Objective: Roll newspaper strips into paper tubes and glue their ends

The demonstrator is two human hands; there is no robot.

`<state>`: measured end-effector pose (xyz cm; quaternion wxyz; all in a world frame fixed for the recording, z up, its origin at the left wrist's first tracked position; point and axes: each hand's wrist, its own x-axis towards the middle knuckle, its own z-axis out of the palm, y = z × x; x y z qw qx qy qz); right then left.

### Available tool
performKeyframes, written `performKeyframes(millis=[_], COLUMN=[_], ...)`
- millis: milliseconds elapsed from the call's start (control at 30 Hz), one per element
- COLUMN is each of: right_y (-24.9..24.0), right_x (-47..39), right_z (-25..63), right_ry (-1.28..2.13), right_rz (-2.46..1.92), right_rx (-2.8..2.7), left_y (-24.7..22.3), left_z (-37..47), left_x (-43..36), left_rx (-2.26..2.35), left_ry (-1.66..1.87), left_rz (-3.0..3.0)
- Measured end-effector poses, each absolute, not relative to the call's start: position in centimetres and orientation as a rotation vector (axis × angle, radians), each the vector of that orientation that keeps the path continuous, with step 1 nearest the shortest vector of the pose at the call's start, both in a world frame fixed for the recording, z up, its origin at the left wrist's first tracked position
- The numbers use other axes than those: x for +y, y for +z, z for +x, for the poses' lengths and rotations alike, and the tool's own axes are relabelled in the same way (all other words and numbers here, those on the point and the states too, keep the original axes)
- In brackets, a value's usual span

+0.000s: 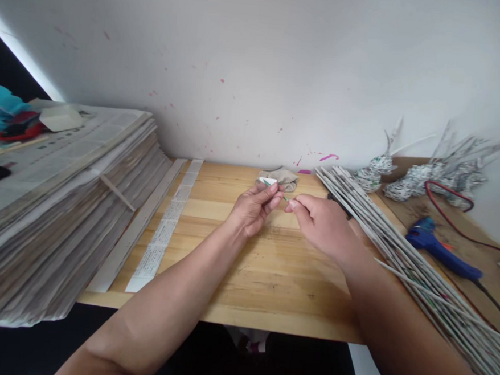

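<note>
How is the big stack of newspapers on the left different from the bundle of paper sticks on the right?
The newspaper stack is flat sheets piled high in a tall block; the paper sticks are thin rolled tubes lying low in a loose sheaf. The stack sits squarely on the left side; the sticks run slantwise along the right edge of the wooden board. Both look to be printed paper, grey and white.

Wooden table (243,278), against the wall (258,68). Left edge: stack of newspapers (60,208); just right of it, two paper strips (161,233) lying front to back. Centre: left hand (252,207) and right hand (322,224), fingertips meeting on a thin stick (275,188). Behind them, by the wall: crumpled cloth (282,177). Right: bundle of rolled paper tubes (404,249), running diagonally. Further right: glue gun (438,246); behind it, woven paper pieces (422,176).
</note>
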<state>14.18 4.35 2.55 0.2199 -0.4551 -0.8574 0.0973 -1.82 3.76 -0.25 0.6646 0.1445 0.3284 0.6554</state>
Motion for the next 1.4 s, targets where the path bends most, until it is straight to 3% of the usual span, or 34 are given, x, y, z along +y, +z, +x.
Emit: performKeyframes(millis=[300,733,1000,1100,1300,1400], right_y=[3.5,5.5,4.3,4.2,3.8,2.2], right_x=[4.3,0.7,-8.6,-8.7,-1.1,2.3], right_z=[14.5,17.1,22.2,25.0,33.6,36.5], right_ry=[0.53,-0.168,0.513,0.609,-0.183,-0.281], right_rz=[-1.308,-1.587,-1.57,-1.609,-1.979,-2.231], right_rx=[-2.306,-2.576,-2.462,-2.331,-2.166,-2.059], left_y=[-0.4,-0.3,0.0,0.0,0.0,0.0], left_z=[-1.8,-3.0,-1.5,-1.1,-0.2,0.5], left_x=[3.6,4.2,3.3,3.1,2.1,1.6], left_rx=[0.683,0.75,0.855,0.866,0.833,0.822], left_ry=[1.429,1.487,1.323,1.317,1.315,1.318], left_rz=[0.387,0.335,0.442,0.48,0.587,0.605])
